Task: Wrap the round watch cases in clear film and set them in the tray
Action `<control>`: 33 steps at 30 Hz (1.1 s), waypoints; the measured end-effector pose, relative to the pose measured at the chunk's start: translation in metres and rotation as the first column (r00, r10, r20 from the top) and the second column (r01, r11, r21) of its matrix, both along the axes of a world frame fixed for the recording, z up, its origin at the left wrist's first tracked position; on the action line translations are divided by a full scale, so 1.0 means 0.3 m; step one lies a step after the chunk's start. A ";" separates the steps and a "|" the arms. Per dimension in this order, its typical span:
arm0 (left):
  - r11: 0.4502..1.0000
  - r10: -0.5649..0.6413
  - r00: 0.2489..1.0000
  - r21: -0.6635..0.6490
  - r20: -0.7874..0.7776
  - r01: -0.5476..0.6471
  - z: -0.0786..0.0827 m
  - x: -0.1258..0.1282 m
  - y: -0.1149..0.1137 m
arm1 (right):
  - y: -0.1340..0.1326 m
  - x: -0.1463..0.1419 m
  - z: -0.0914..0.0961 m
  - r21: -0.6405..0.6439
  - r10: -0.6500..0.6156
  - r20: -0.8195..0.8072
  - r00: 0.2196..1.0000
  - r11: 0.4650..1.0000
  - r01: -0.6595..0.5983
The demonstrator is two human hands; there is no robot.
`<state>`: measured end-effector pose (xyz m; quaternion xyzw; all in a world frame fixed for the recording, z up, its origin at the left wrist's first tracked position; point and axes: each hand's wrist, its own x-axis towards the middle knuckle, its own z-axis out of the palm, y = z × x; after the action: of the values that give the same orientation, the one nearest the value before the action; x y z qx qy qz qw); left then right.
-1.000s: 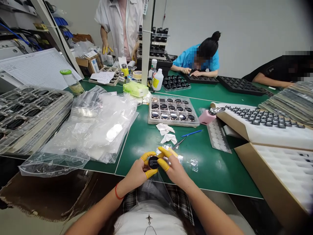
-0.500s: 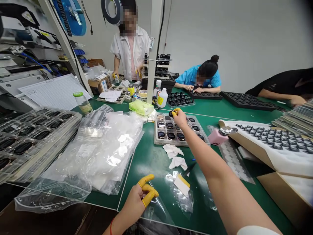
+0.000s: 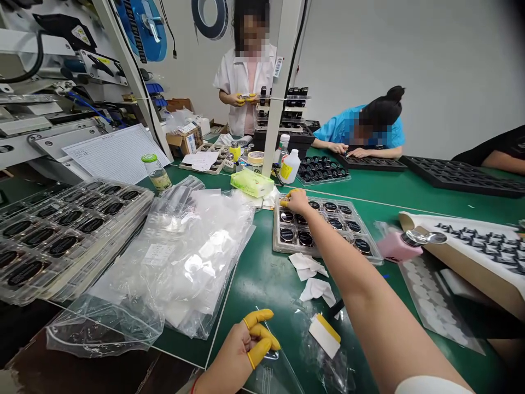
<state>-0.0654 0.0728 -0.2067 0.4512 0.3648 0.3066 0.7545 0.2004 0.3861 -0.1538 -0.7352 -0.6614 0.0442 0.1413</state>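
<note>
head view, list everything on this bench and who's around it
table: one, green, throughout
parts tray: one, clear, dark round parts, table centre
plastic bags: pile, clear, left of the parts tray
stacked trays: pile, clear, far left
tissue pack: one, green, beyond the bags
wipes: two, white, near side of the parts tray
pump bottle: one, pink, right of the parts tray
black trays: several, far side
co-workers: three, white, blue, black tops, far side
left hand: yellow finger cots, on a small clear bag, near edge
right hand: yellow finger cots, at the parts tray's far left corner
</note>
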 end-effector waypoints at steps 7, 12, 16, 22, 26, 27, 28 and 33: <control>0.997 0.028 1.000 0.070 0.013 -0.029 -0.005 0.005 0.008 | -0.330 -0.143 0.081 0.240 0.149 0.019 0.989 0.959 -0.150; 0.996 0.045 0.989 0.066 0.142 -0.054 0.013 0.005 0.012 | -0.813 -0.300 0.077 0.359 0.709 -0.196 0.678 0.695 -0.623; 0.987 -0.028 0.995 0.159 0.092 0.013 0.039 0.018 -0.003 | -1.070 -0.323 0.060 0.285 0.759 -0.208 0.617 0.650 -0.704; 0.936 -0.102 0.986 0.321 -0.135 0.141 0.034 0.055 -0.077 | -1.158 -0.264 0.028 0.167 0.500 -0.519 0.694 0.855 -0.491; 0.922 -0.086 0.983 0.361 -0.160 0.140 0.013 0.080 -0.110 | -1.217 -0.276 -0.002 0.236 0.510 -0.418 0.751 0.860 -0.453; 0.921 -0.086 0.984 0.364 -0.158 0.139 0.010 0.085 -0.114 | -1.234 -0.279 -0.008 0.273 0.537 -0.374 0.757 0.843 -0.463; 0.920 -0.089 0.983 0.364 -0.159 0.143 0.007 0.089 -0.117 | -1.249 -0.278 -0.012 0.302 0.560 -0.340 0.755 0.826 -0.476; 0.938 -0.085 0.973 0.313 -0.213 0.150 0.013 0.089 -0.118 | -1.269 -0.167 -0.025 0.324 0.372 -0.392 0.842 0.912 -0.252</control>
<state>-0.0387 0.0372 -0.2027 0.6192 0.3538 0.2710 0.6465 0.1503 0.0053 -0.1614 -0.5617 -0.7230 0.1467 0.3747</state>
